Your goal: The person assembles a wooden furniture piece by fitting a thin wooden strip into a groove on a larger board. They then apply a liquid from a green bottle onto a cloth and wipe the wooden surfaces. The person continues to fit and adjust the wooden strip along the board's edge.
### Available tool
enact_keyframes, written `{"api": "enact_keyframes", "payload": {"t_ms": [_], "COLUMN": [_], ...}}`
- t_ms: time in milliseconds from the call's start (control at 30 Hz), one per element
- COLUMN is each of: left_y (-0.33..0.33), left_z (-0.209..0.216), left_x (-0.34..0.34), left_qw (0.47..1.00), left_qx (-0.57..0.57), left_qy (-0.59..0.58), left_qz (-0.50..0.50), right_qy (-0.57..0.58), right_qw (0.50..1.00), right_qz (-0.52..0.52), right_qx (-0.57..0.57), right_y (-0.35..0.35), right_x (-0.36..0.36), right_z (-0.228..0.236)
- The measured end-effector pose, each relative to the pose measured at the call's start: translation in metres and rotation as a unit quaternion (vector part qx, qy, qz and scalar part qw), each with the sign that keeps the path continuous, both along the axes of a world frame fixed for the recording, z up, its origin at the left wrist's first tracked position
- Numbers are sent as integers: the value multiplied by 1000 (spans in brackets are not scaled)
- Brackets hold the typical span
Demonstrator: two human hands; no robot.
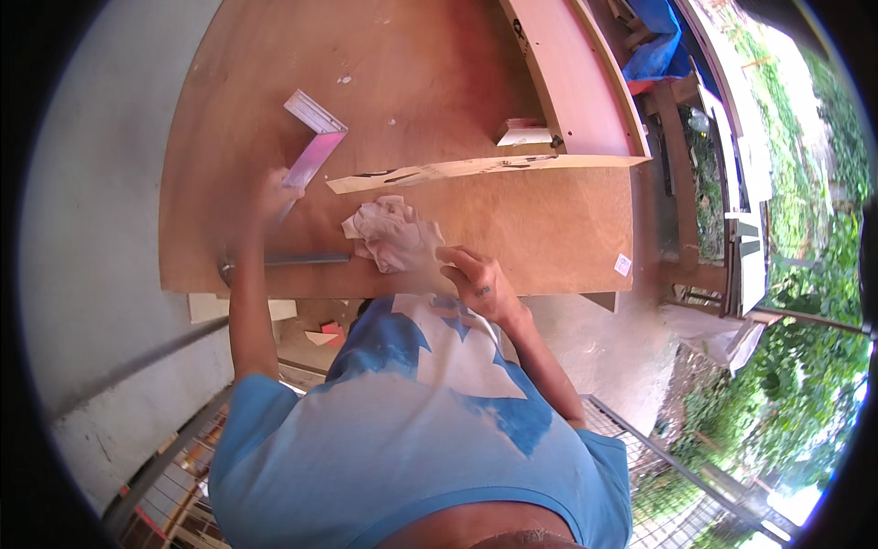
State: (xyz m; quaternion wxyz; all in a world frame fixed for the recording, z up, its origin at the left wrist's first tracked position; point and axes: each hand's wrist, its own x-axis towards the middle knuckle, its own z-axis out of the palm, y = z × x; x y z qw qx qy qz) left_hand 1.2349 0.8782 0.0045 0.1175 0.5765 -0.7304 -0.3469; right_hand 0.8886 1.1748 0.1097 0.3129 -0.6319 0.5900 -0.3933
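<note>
My left hand (277,194) is closed around the lower end of an L-shaped piece (322,146), with one pinkish arm and one white, grooved arm. The piece is over the wooden tabletop (439,87). My right hand (483,285), near the table's front edge, has its fingers curled at the right edge of a crumpled pale cloth (389,231) and appears to grip it. Between my hands, a dark bar-like tool (309,259) lies along the table's near side. Its left end is blurred and partly behind my left forearm.
A wooden frame or box (585,82) with a thin front board (485,168) stands on the table's right side. A small white block (524,134) sits by its corner. A grey wall (101,174) closes off the left. Blue sheeting (654,46) and stacked timber are at the right.
</note>
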Motion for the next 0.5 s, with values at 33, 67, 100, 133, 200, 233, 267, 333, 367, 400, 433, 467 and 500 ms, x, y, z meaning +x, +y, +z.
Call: {"api": "enact_keyframes", "payload": {"t_ms": [33, 67, 100, 133, 200, 233, 267, 333, 367, 400, 433, 467, 500], "left_y": [-3, -2, 2, 7, 6, 9, 17, 46, 54, 60, 66, 72, 79], "left_z": [-9, 8, 27, 50, 70, 84, 110, 177, 195, 211, 218, 219, 220], "left_x": [10, -4, -14, -20, -13, -9, -23, -63, -70, -78, -84, -89, -96], "left_qw": [1000, 1000, 998, 994, 999, 996, 993, 983, 979, 973, 966, 946, 913], "left_qx": [0, -15, -32, -51, -53, -52, -81, -143, -176, -208, -240, -300, -356], "left_qy": [23, -16, -55, -95, 13, 67, 79, 107, 102, 97, 94, 63, 32], "left_qz": [3, 2, 1, 3, 5, 13, 16, 32, 18, 3, -11, -105, -198], "right_qy": [-4, -2, 0, -1, -7, -10, -8, -4, 2, 8, 15, 1, -14], "right_qw": [1000, 1000, 1000, 1000, 1000, 1000, 1000, 999, 999, 998, 997, 995, 991], "right_qz": [0, -6, -12, -15, -21, -17, -27, -35, -40, -45, -49, -82, -116], "right_qx": [2, -1, -4, -8, 0, 4, 2, -8, -23, -38, -53, -57, -61], "right_y": [1, 4, 5, 6, 9, 10, 12, 11, 10, 10, 10, 10, 10], "right_x": [2, 1, -1, -1, -3, -6, -9, -17, -21, -26, -31, -33, -35], "right_z": [1, -1, -3, -4, 3, 10, 15, 28, 35, 44, 54, 65, 76]}}
